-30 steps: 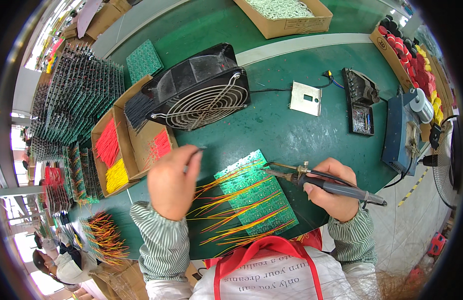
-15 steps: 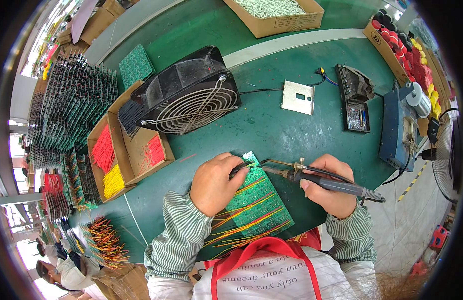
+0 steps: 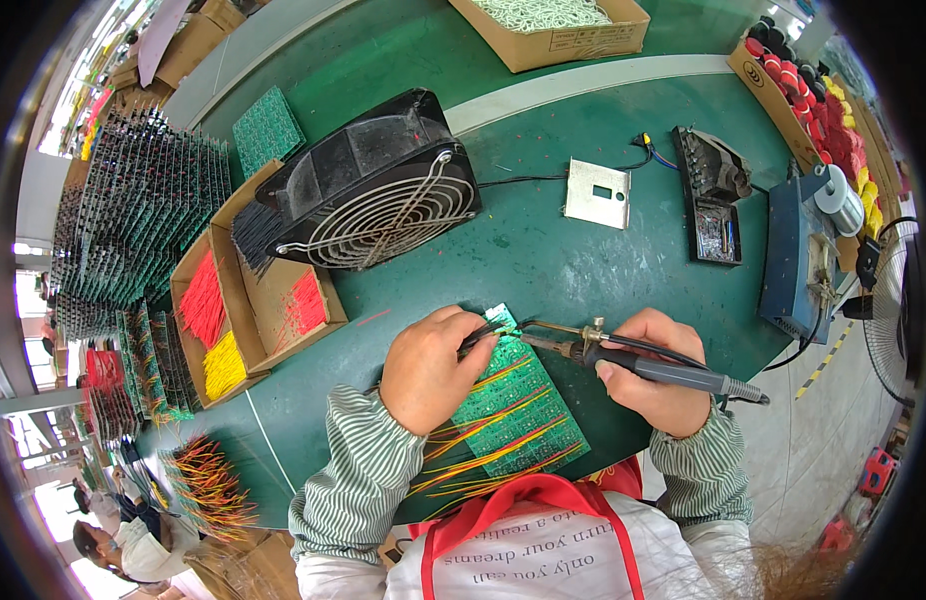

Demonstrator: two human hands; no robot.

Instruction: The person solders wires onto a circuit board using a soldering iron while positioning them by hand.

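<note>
One green circuit board [image 3: 523,385] lies on the dark green table, with yellow and red wires [image 3: 483,425] trailing off its left side. At its far end, the left hand [image 3: 430,372] pinches dark wire [image 3: 480,333] between thumb and fingers, practically closed; a second ago that hand was well to the left of the board, and now it is over the board's far left corner, about as it was half a second ago. From the right of the board, the right hand [image 3: 655,375] is wrapped around the handle of a soldering iron [image 3: 698,377], its tip beside the left fingertips (whether tip and wire touch, I cannot tell). Beyond the board stands a flat metal plate [image 3: 595,213]; beyond and left of it, a black fan [image 3: 378,205]. Left of the board is a divided cardboard box [image 3: 240,290] of coloured wires; far to its right, a blue unit [image 3: 795,260].
</note>
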